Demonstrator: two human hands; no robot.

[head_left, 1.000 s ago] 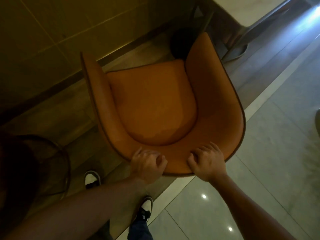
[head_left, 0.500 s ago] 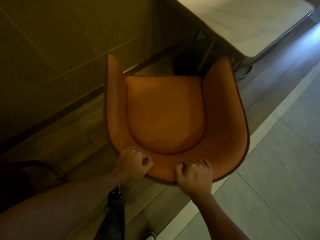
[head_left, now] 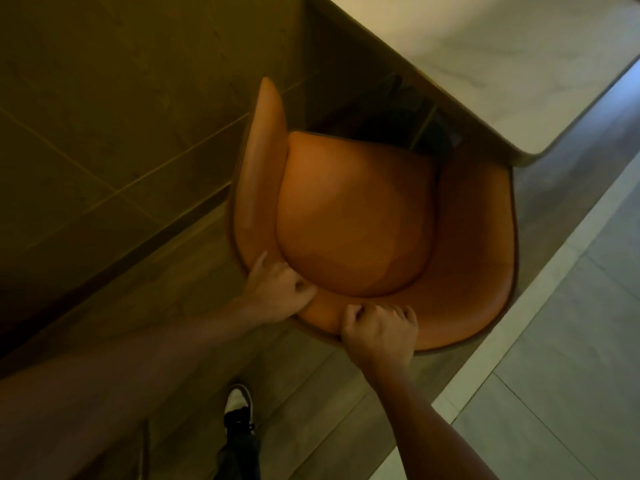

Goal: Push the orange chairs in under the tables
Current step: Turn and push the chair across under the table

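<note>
An orange chair with a curved shell back fills the middle of the head view, seen from above. Its front and right armrest reach under the white marble table at the upper right. My left hand grips the top rim of the chair back on the left side. My right hand grips the same rim just to the right. The chair's legs are hidden under the seat.
A tiled wall runs close along the chair's left side, with a dark skirting at its foot. My shoe stands on the wood-look floor behind the chair. Pale shiny tiles lie to the right.
The chair has slid forward toward the table, and its front and right arm now sit beneath the tabletop. Both hands stayed on the back rim and followed it.
</note>
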